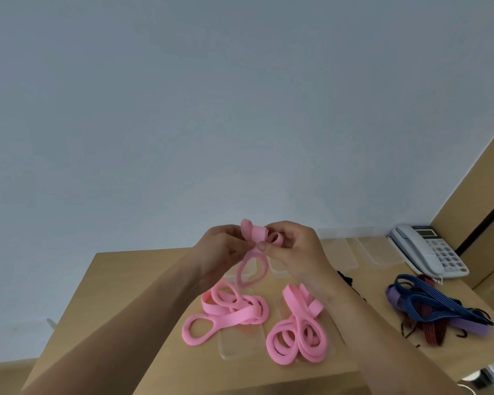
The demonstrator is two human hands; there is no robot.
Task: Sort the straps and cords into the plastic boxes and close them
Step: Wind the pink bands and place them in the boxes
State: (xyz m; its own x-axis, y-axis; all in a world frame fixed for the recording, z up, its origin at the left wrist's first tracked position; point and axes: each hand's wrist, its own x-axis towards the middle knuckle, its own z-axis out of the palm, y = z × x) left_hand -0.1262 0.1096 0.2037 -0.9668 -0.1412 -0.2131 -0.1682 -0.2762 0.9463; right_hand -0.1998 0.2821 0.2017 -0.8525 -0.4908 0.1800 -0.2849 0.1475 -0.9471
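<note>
Both hands are raised above the wooden table [103, 297] and hold one pink strap [253, 269]. My left hand [220, 249] pinches its folded upper part, and my right hand [294, 246] pinches it beside that; a loop hangs down below the fingers. Two more piles of pink straps lie on the table, one left [226, 312] and one right [297, 332], over clear plastic boxes [240, 343] that are hard to make out. A tangle of blue, red and purple cords [437, 309] lies at the right. Clear lids or boxes [368, 252] stand behind my right hand.
A white desk telephone [431, 249] sits at the back right corner. A black cord [347, 277] shows partly behind my right forearm. A pale wall stands behind the table, a wooden panel at the right. The table's left edge runs diagonally.
</note>
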